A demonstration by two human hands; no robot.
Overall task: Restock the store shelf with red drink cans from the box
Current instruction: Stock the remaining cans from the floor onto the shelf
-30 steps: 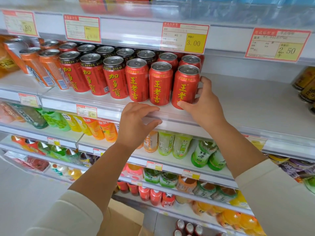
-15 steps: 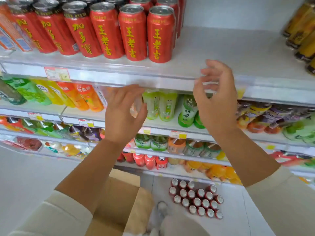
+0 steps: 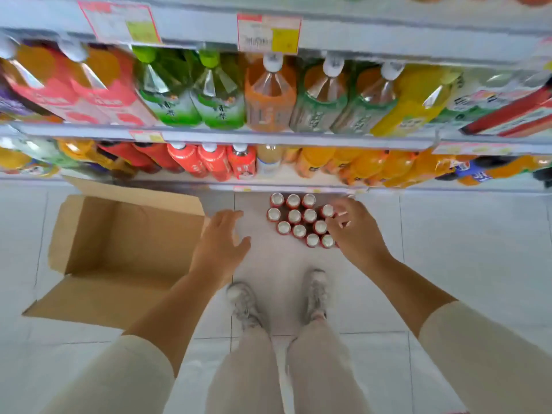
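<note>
Several red drink cans (image 3: 294,217) stand upright in a cluster on the white floor tiles just in front of the bottom shelf, seen from above by their silver tops. My right hand (image 3: 355,231) hovers over the cluster's right edge with loosely curled fingers and holds nothing I can see. To the left of the cans my left hand (image 3: 219,245) hangs with spread fingers, beside the right flap of the open cardboard box (image 3: 89,234). Nothing shows inside the box. The shelf row of red cans is out of view.
Lower shelves (image 3: 268,137) packed with green, orange and yellow bottles fill the top of the view, with price tags (image 3: 268,32) on their rails. My two feet in white shoes (image 3: 243,303) stand on the tiles just behind the cans. Bare white floor lies to the right.
My view has swung down from the red cans' shelf to the floor. Both hands left the shelf edge and dropped toward the floor cans and the box.
</note>
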